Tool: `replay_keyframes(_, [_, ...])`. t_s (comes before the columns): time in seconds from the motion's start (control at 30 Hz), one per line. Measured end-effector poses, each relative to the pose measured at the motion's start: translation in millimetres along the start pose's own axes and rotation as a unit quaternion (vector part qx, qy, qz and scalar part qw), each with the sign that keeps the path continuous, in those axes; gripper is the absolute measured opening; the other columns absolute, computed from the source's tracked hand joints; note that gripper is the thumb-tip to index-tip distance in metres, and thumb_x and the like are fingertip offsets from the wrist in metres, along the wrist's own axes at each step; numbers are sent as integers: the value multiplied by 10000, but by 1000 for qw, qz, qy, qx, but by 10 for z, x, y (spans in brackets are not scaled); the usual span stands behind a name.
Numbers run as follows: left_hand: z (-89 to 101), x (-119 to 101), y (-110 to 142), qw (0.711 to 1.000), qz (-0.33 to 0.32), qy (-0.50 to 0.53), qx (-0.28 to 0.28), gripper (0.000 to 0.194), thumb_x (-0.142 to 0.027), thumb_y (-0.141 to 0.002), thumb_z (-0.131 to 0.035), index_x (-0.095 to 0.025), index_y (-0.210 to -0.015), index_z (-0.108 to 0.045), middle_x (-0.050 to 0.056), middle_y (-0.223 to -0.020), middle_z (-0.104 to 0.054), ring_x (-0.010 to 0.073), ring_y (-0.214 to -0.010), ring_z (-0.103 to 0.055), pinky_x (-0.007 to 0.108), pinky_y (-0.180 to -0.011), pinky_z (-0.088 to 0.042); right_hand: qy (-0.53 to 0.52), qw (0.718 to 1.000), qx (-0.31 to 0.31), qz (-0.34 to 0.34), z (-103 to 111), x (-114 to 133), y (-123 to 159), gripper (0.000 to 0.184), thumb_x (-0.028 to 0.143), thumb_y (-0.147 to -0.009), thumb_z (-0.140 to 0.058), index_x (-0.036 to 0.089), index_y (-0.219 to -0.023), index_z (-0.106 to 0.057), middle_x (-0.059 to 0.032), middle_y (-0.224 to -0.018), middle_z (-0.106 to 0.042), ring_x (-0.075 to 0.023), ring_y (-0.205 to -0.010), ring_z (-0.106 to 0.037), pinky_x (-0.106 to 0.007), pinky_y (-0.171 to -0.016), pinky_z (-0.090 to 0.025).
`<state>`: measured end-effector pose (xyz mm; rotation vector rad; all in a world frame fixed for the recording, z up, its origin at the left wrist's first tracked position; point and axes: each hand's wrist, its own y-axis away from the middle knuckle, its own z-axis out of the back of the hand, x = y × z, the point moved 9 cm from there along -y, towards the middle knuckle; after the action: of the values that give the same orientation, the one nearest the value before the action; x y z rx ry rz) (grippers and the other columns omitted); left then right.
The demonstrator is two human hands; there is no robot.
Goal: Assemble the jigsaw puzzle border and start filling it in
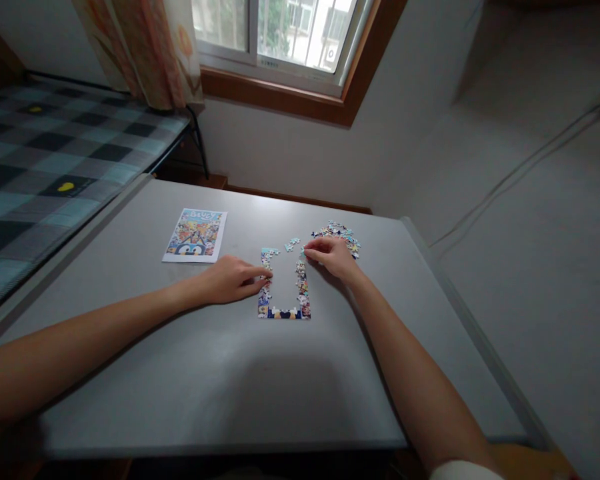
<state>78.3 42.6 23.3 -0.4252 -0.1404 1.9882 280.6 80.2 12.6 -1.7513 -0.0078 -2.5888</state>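
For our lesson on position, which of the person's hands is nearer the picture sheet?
Left. The left hand is just below and right of the picture sheet; the right hand is farther, across the puzzle border.

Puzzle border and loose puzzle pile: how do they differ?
The puzzle border forms a hollow outline, gapped at top; the loose puzzle pile is a jumbled heap. The left hand touches the border; the pile lies beyond the right hand. Both are multicoloured and rest on the table.
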Motion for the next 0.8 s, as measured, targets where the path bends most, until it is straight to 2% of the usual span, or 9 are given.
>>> replay_keyframes(0.23, [0,-5,-5,1000,6,-3,5,342,-396,-985,-457,-234,-1107,-732,10,-710,-731,101,-578,-637,200,-547,-383,50,999,-8,13,1,-27,15,226,370,-677,-695,161,-755,-731,-49,-686,-689,-126,-616,-548,-264,-584,-434])
replay_keyframes(0.43, [3,-6,-5,1000,3,-1,3,342,-396,-984,-461,-231,-1113,-731,11,-707,-729,98,-567,-631,198,-541,-378,46,999,-10,-19,5,-81,9,274,400,-690,-673,142,-772,-714,-32,-649,-663,-113,-566,-523,-259,-559,-409])
replay_keyframes(0.6, [-4,-8,-12,1000,7,1,7,351,-399,-988,-452,-229,-1110,-734,14,-698,-726,100,-561,-622,200,-549,-384,95,995,-27,8,20,-61,-24,186,314,-715,-645,142,-749,-710,-33,-689,-688,-117,-622,-551,-250,-624,-424])
replay_keyframes(0.8, [3,-7,-10,1000,9,4,6,354,-406,-986,-453,-232,-1112,-733,8,-692,-721,97,-556,-620,199,-543,-380,154,987,-36,8,42,-59,-38,136,238,-760,-645,140,-769,-739,-60,-762,-734,-139,-684,-607,-259,-681,-452])
